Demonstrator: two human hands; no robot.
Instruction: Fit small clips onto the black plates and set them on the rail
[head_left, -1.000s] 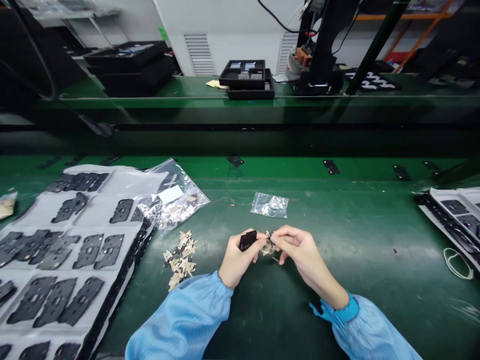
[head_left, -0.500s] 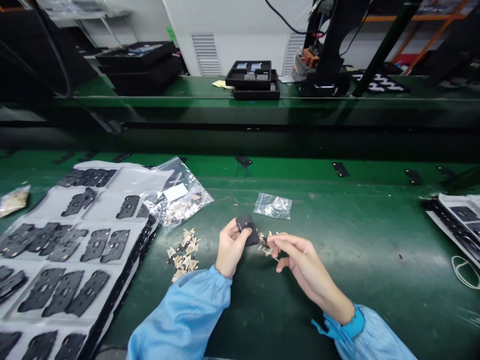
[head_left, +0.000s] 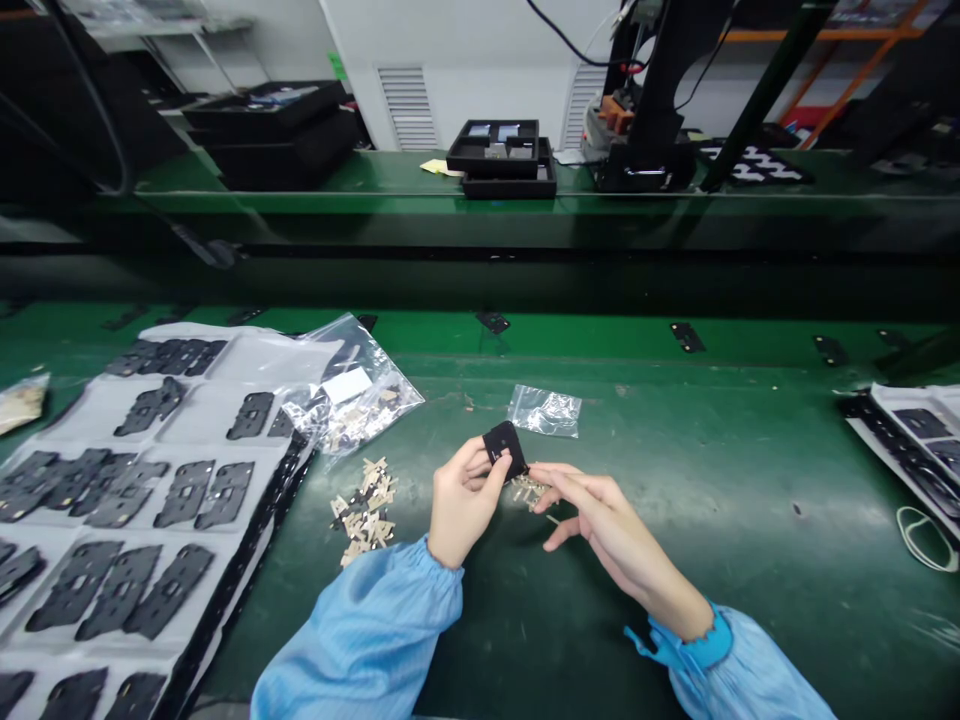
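A small black flat plate [head_left: 504, 450] with rounded corners is pinched between the thumb and fingers of my left hand [head_left: 463, 505], tilted above the bench. My right hand [head_left: 600, 510] reaches in from the right, its fingertips at the plate's lower right corner. Those fingers are drawn together there; a tiny dark bit shows at their tips, too small to name. Beneath the hands lies a little pile of pale metal pieces [head_left: 525, 490], partly covered by the fingers. Left of my left hand, a larger heap of similar beige and black small parts [head_left: 366, 512] rests on the green bench.
A white compartmented tray [head_left: 206, 405] of black plates fills the left. Clear zip bags, one with parts [head_left: 360, 390] and one flat bag [head_left: 545, 411], lie beyond my hands. Black plates [head_left: 686, 337] sit along the far green strip. Another tray [head_left: 892, 440] stands right.
My left hand has tipped the black plate and raised it slightly. The right fingertips have moved left and up to meet the plate's corner.
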